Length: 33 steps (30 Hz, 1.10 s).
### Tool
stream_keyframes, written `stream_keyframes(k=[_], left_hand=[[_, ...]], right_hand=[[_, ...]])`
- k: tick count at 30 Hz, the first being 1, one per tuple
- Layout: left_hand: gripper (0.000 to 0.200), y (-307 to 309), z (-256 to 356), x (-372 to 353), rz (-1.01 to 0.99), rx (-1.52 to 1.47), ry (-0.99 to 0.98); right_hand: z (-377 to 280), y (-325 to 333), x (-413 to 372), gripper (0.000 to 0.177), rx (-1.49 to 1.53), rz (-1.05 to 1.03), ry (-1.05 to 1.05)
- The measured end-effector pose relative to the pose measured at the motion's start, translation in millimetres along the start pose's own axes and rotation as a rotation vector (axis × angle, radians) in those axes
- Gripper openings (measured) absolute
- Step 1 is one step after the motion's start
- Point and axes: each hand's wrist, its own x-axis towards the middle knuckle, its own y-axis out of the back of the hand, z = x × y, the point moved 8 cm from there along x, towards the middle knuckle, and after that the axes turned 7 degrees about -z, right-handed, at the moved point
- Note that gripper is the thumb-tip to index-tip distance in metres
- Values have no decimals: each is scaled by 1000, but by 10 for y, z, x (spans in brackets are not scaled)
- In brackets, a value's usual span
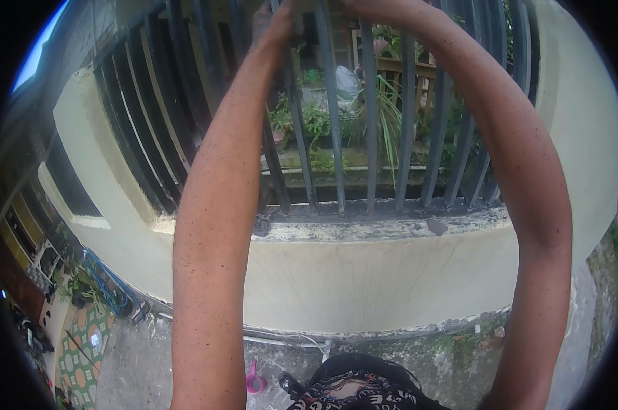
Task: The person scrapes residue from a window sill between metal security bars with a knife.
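Both my arms reach up in front of a fence of dark metal bars set in a pale wall. At the top edge, my left hand is beside the bars, blurred and partly cut off; its fingers and anything in them cannot be made out. My right arm bends inward over the bars, and only the wrist end of it reaches the top edge, with the fingers out of sight. Below the bars runs a worn ledge with a small flat brownish piece lying on it.
Behind the bars are green plants and a whitish bag. A pink dipper lies on the concrete ground by a thin pipe. Patterned tiles, potted plants and a blue hose are at the left.
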Motion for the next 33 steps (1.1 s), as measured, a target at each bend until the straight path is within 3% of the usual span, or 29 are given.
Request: stream_keyframes(k=[4, 10, 14, 19, 26, 28, 29, 31, 33], left_hand=[[52, -59, 62, -27, -70, -24, -64], [53, 27, -43, 22, 35, 18, 21], [58, -16, 14, 23, 21, 4, -116], [56, 45, -105, 91, 45, 1, -33], [54, -12, -41, -1, -50, -56, -88], [55, -23, -86, 30, -40, -107, -37], [55, -44, -68, 45, -44, -109, -36], [56, 54, -5, 69, 122, 28, -30], [56, 94, 22, 110, 22, -17, 68]], right_hand=[[6, 68, 36, 36, -33, -133, -12], [-48, 42, 22, 35, -91, -32, -10], [-74, 140, 4, 34, -130, -102, 31], [-158, 117, -32, 34, -211, -31, -121], [-80, 107, 8, 35, -54, -149, 70], [-160, 190, -57, 34, -191, -74, -88], [-193, 167, -50, 33, -212, 1, -48], [-146, 111, -2, 33, -189, 34, -83], [-146, 138, 48, 32, -195, 88, -100]])
